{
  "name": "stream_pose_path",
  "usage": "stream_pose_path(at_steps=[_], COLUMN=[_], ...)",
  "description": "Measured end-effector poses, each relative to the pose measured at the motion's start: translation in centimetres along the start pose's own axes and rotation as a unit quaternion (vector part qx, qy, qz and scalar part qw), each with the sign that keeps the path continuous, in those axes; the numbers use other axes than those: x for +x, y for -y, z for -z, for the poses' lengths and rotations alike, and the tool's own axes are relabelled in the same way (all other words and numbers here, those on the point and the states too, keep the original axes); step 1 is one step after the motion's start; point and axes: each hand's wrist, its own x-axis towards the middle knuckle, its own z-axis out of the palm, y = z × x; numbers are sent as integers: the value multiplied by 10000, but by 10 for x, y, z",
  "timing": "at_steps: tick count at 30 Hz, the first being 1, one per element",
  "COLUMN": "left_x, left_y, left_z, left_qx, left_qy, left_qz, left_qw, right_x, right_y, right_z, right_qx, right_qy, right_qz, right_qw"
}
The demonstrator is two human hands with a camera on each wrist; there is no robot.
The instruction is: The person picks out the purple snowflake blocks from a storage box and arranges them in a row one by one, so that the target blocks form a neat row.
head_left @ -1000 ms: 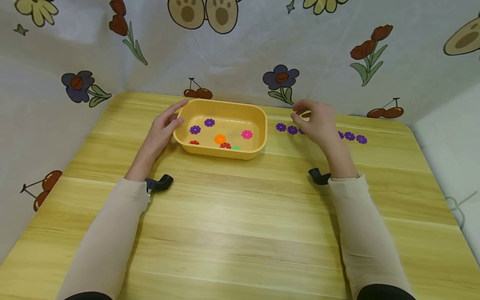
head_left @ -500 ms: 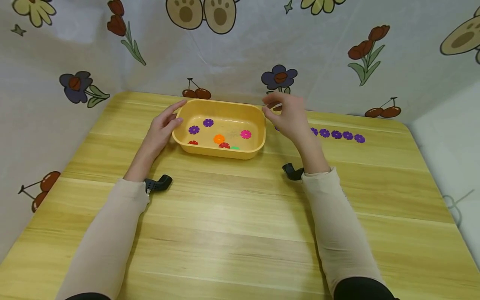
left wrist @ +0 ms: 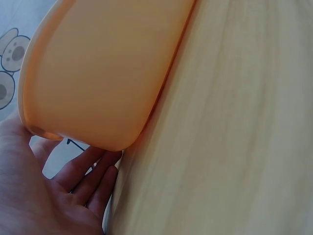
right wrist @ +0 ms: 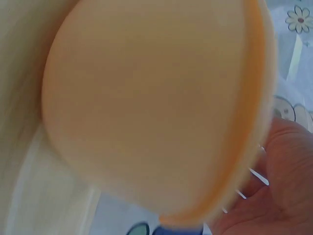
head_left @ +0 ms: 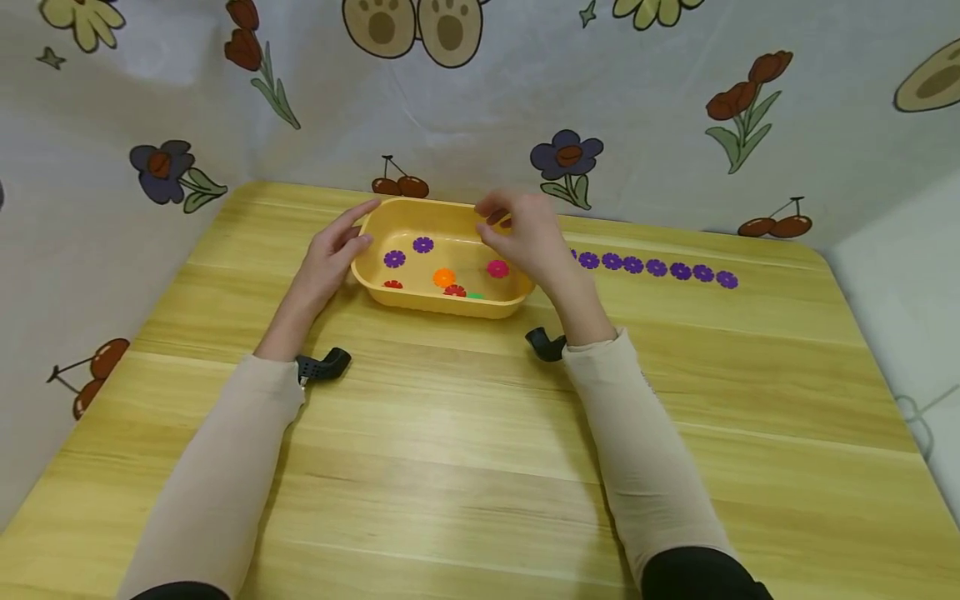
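Observation:
A yellow plastic basin (head_left: 435, 307) stands near the back of the table in the head view. My left hand (head_left: 326, 258) holds its left end, thumb at the rim. In the left wrist view, the fingers (left wrist: 88, 178) of that hand lie against the outside, below the rim. My right hand (head_left: 528, 237) hangs over the basin's right end, thumb and forefinger bent and apart, nothing visible between them. Inside the basin lie small flower-shaped discs: purple (head_left: 423, 245), orange (head_left: 444, 277), pink (head_left: 498, 269), red (head_left: 454, 291) and green (head_left: 475, 296).
A row of several purple flower-shaped discs (head_left: 656, 267) runs rightward from the basin on the wooden table (head_left: 450, 450). Behind the table hangs a white cloth (head_left: 480, 117) printed with flowers and cherries. A dark camera mount (head_left: 546, 343) juts from the right wrist.
My right hand has moved left from above the purple row to over the basin's right end, uncovering most of the row. The left hand and the basin stay in place.

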Motion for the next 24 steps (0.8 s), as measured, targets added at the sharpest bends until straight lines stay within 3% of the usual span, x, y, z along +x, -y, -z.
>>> stream_pose_path(at_steps=[7,17,24], left_x=[0,4,2], left_y=[1,3,3], left_z=[2,3,2], left_qx=[-119,-76,-159], left_qy=[0,-1,16], left_qz=[-7,-63,-107], left_qw=[9999,10000,9998], right_x=[17,49,61], right_y=[19,54,65], right_z=[-26,-58,-81], right_qx=[-296,-866,-1074], right_qy=[775,1818,2056], right_qz=[89,238,-104], right_qw=[9965,9792,9727])
